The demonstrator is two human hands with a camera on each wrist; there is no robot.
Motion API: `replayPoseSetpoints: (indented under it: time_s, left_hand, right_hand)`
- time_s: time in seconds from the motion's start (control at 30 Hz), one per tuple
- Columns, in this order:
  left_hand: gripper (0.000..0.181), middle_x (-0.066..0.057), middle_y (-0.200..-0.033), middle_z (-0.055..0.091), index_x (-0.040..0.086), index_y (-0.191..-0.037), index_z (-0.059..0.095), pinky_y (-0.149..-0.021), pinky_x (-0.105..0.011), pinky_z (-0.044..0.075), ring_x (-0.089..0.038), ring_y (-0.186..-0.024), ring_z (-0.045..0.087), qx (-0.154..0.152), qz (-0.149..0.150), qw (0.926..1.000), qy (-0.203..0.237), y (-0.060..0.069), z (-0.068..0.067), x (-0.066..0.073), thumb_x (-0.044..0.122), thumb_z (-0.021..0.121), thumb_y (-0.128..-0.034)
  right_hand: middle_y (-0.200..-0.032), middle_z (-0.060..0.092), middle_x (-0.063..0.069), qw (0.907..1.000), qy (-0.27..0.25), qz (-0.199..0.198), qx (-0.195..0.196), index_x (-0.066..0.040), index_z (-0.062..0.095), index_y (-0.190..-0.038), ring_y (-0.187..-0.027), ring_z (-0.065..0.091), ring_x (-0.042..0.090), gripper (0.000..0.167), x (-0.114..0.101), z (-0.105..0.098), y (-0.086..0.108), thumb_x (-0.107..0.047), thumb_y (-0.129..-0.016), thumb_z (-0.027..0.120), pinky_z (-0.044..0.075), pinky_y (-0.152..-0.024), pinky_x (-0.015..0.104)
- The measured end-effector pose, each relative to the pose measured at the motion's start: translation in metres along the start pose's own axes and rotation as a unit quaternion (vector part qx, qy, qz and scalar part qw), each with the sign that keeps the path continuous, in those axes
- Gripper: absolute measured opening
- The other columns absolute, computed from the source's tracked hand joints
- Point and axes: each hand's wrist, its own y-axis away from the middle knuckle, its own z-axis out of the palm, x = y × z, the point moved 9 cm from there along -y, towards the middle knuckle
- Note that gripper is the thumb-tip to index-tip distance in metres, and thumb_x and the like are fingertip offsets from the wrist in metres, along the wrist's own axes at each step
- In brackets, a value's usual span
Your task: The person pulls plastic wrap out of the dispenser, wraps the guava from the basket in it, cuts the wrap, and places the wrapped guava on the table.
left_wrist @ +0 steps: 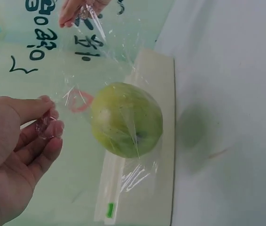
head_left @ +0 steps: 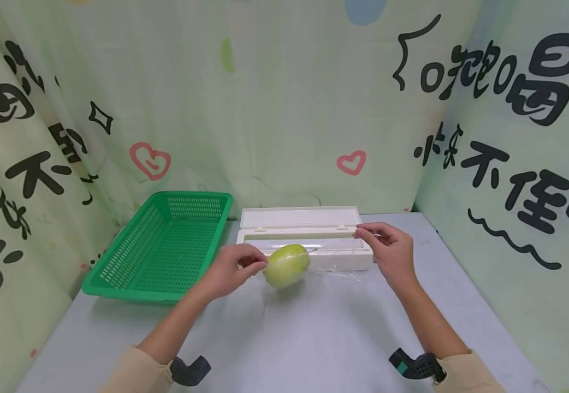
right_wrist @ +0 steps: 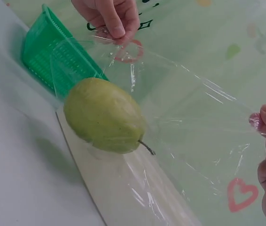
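Note:
A yellow-green pear with a thin dark stem hangs in a clear sheet of cling film; its shadow falls on the table apart from it. My left hand pinches a bunched edge of the film at the pear's left. Over on the right, my right hand pinches another edge between thumb and fingers. The film stretches between both hands and wraps under the pear. Behind the pear stands a white cling film box with its lid raised, a film roll partly visible inside.
A green plastic basket with slotted walls stands at the left of the white table. Printed curtains enclose the table at the back and sides. Dark straps with mounts sit on both wrists.

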Motion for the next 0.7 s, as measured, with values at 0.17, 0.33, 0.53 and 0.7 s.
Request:
replayPoseSetpoints:
  time_s: [0.17,0.33,0.53,0.7]
  left_hand:
    - [0.008,-0.005,-0.084,0.071,0.004,-0.094,0.073,-0.064,-0.022,0.056,-0.007,-0.069,0.061,0.060,0.035,0.9976,0.004,0.001,-0.016,0.010,0.007,0.070,-0.0875]
    - [0.014,-0.002,-0.087,0.070,0.006,-0.098,0.071,-0.068,-0.023,0.057,-0.009,-0.076,0.062,0.058,0.075,0.9955,-0.002,0.002,-0.022,0.022,0.006,0.073,-0.0841]
    - [0.023,-0.005,-0.092,0.069,0.007,-0.103,0.070,-0.071,-0.026,0.058,-0.011,-0.076,0.065,0.042,0.056,0.9975,-0.003,0.000,-0.023,0.020,0.001,0.074,-0.0813]
    - [0.014,-0.006,-0.101,0.070,0.010,-0.094,0.073,-0.076,-0.026,0.058,-0.012,-0.082,0.066,0.043,-0.018,0.9983,0.034,-0.001,-0.026,0.008,0.007,0.077,-0.0808]
  right_hand:
    - [-0.086,0.069,-0.023,0.9999,0.006,-0.004,0.007,-0.004,0.071,-0.106,-0.067,0.061,0.005,0.028,-0.003,-0.007,0.001,-0.027,-0.089,0.069,0.043,-0.045,0.021]
    - [-0.087,0.068,-0.027,0.9998,0.009,-0.009,0.015,-0.004,0.071,-0.106,-0.065,0.058,0.008,0.024,-0.006,-0.012,0.001,-0.022,-0.090,0.069,0.043,-0.045,0.020]
    - [-0.089,0.068,-0.025,0.9996,0.005,-0.020,0.019,-0.004,0.071,-0.107,-0.068,0.060,0.007,0.025,-0.008,-0.017,0.001,-0.021,-0.089,0.070,0.043,-0.045,0.020]
    - [-0.087,0.069,-0.024,0.9995,-0.001,-0.024,0.021,-0.004,0.071,-0.105,-0.068,0.061,0.007,0.023,-0.010,-0.020,0.003,-0.020,-0.089,0.070,0.043,-0.045,0.019]
